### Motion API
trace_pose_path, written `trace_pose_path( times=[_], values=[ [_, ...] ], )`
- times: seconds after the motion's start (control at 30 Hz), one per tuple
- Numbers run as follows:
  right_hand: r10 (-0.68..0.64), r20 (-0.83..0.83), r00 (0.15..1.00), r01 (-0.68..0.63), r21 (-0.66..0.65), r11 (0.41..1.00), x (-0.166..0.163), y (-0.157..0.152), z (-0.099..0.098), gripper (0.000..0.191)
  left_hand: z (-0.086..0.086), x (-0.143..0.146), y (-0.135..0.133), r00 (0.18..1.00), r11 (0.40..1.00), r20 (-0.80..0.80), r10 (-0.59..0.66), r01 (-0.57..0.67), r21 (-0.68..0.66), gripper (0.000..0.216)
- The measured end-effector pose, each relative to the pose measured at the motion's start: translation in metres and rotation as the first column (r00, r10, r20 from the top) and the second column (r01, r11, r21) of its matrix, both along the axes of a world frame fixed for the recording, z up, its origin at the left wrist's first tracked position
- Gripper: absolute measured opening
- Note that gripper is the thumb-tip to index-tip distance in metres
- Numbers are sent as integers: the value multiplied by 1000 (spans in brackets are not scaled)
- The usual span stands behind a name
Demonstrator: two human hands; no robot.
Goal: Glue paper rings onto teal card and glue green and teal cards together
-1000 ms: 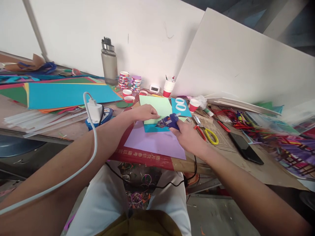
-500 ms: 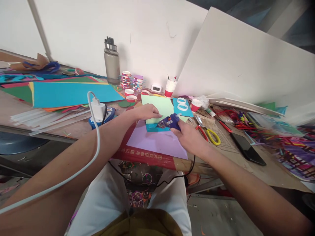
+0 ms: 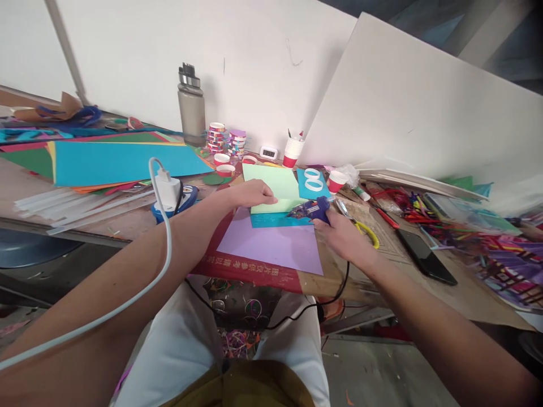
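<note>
My right hand point(image 3: 343, 234) is wrapped around a blue hot glue gun point(image 3: 314, 209), with its nozzle pointing left, over a blue paper strip point(image 3: 275, 219). Shiny streaks that look like glue run along the strip. My left hand point(image 3: 254, 193) is closed at a light green paper sheet point(image 3: 271, 178), the thumb lying on its lower part; the other fingertips are partly hidden. That sheet lies just behind the blue strip. Beneath them is a purple paper sheet point(image 3: 271, 249) near the table's front edge. A black cord hangs from the glue gun.
Yellow-handled scissors point(image 3: 368, 233) and a black phone point(image 3: 426, 257) lie to the right. Paper rings rest on blue paper point(image 3: 311, 192) behind. A water bottle point(image 3: 192, 107), stacked cup rings and a power strip point(image 3: 186, 198) stand left. A white cable point(image 3: 169, 249) crosses my left forearm.
My right hand has moved the glue gun rightward along the blue strip, baring streaks on its left part. My left hand has stayed in place on the green sheet.
</note>
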State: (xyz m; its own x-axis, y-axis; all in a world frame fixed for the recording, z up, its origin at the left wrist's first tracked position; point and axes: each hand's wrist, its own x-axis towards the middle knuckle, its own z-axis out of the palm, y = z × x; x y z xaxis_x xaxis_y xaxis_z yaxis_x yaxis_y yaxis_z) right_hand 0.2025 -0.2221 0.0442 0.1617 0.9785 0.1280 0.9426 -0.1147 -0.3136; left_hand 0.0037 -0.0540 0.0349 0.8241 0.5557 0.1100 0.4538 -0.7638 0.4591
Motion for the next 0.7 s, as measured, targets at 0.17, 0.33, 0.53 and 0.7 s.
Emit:
trace_pose_path(
  times=[0.17,0.33,0.53,0.7],
  values=[
    [-78,-16,997,77,-35,996,17,-1,-6,21,-1,-1,0,1000,1000,-8,-9,9,-20,39],
    [-46,44,998,45,1,999,8,-4,-3,23,-3,-2,4,999,998,-7,-46,46,-43,40],
    [-94,31,995,95,-5,995,14,-3,-1,24,2,-2,0,999,1000,-53,-2,3,27,42],
    [-116,-169,979,115,-18,993,26,-7,-2,17,5,-3,-3,996,999,-79,-36,34,-30,40]
  ],
)
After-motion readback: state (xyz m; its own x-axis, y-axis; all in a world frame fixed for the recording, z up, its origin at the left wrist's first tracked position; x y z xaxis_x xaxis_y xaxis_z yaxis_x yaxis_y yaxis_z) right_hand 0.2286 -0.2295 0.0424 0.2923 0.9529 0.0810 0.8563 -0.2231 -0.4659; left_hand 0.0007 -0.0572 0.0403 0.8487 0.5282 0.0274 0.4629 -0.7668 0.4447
